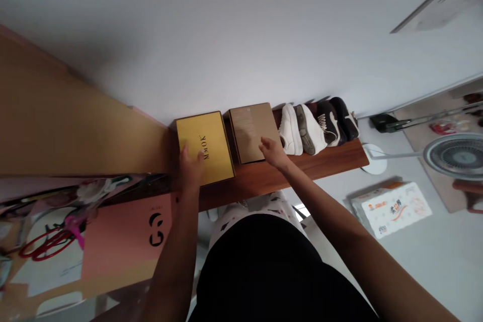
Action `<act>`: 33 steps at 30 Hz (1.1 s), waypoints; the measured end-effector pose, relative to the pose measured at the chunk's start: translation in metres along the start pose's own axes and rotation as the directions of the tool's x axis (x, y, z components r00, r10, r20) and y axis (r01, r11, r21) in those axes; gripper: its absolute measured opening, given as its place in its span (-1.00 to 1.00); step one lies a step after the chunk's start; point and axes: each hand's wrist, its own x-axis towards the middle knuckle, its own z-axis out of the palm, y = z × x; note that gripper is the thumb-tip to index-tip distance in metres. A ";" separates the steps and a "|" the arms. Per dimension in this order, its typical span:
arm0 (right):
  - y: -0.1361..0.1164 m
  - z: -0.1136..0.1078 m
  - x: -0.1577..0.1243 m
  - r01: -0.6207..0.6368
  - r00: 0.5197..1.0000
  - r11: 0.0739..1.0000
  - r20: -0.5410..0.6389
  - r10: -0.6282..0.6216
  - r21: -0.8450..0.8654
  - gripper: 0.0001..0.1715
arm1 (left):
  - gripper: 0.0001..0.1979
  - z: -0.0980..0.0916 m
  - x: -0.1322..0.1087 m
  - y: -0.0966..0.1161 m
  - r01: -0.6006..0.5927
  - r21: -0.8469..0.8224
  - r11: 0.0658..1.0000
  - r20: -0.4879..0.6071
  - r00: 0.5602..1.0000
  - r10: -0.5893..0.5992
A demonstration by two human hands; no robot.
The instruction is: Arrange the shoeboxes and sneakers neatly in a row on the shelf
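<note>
A yellow shoe box (219, 146) with black lettering lies on a reddish-brown wooden shelf (252, 175). My left hand (191, 167) is over its lower left part, slightly blurred, with thumb and fingers apart; I cannot tell whether it presses on the lid. Just to the right is a brown cardboard box (251, 128) with faint print on top. My right hand (273, 153) is at that box's lower right edge, its fingers curled together and nothing visible in them. Whether it touches the box is unclear.
White sneakers (290, 131) and dark shoes (332, 121) line the shelf's right side. A tissue pack (394, 209) and a fan (458, 156) stand farther right. On the left are a large tan panel (75, 126), a pink bag (124, 236) and red-handled scissors (47, 245).
</note>
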 end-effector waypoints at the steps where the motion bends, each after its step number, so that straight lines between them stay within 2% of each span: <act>1: 0.004 -0.012 0.003 -0.023 1.000 1.000 -0.013 0.023 0.002 -0.48 | -0.32 0.013 -0.006 0.012 0.006 -0.060 0.998 0.027 1.000 -0.004; 4: 0.017 -0.039 0.014 -0.064 0.997 0.998 -0.035 0.065 0.012 -0.39 | -0.33 0.059 -0.025 0.045 0.056 -0.215 0.975 0.164 0.986 -0.021; 7: 0.032 -0.052 0.024 -0.048 0.997 0.999 -0.055 0.048 0.013 -0.35 | -0.31 0.100 -0.040 0.061 0.127 -0.250 0.960 0.259 0.964 -0.060; 9: 0.043 -0.055 0.032 -0.026 0.998 0.999 -0.058 0.028 0.021 -0.32 | -0.29 0.120 -0.045 0.063 0.168 -0.209 0.963 0.266 0.958 -0.109; 12: 0.058 -0.052 0.044 -0.043 0.998 0.998 -0.043 0.045 0.037 -0.29 | -0.24 0.138 -0.045 0.062 0.229 -0.106 0.968 0.231 0.952 -0.201; 15: 0.070 -0.045 0.055 -0.085 0.996 0.996 0.001 0.085 0.033 -0.34 | -0.25 0.146 -0.039 0.062 0.328 -0.018 0.945 0.202 0.927 -0.318; 17: 0.074 -0.039 0.061 -0.120 0.992 0.993 0.033 0.119 0.019 -0.41 | -0.34 0.149 -0.036 0.061 0.373 -0.018 0.928 0.207 0.909 -0.362; 20: 0.077 -0.031 0.067 -0.178 0.983 0.984 0.033 0.179 -0.016 -0.52 | -0.47 0.151 -0.035 0.059 0.419 -0.103 0.902 0.252 0.888 -0.384; 24: 0.080 -0.023 0.071 -0.197 0.980 0.980 0.000 0.197 0.008 -0.63 | -0.46 0.153 -0.040 0.055 0.478 -0.237 0.846 0.290 0.866 -0.408; 28: 0.083 -0.025 0.071 -0.192 0.981 0.978 -0.010 0.193 0.087 -0.67 | -0.41 0.153 -0.049 0.058 0.476 -0.251 0.843 0.284 0.868 -0.406; 33: 0.091 -0.038 0.061 -0.218 0.975 0.936 0.023 0.221 0.277 -0.65 | -0.38 0.140 -0.065 0.074 0.398 -0.241 0.885 0.213 0.912 -0.352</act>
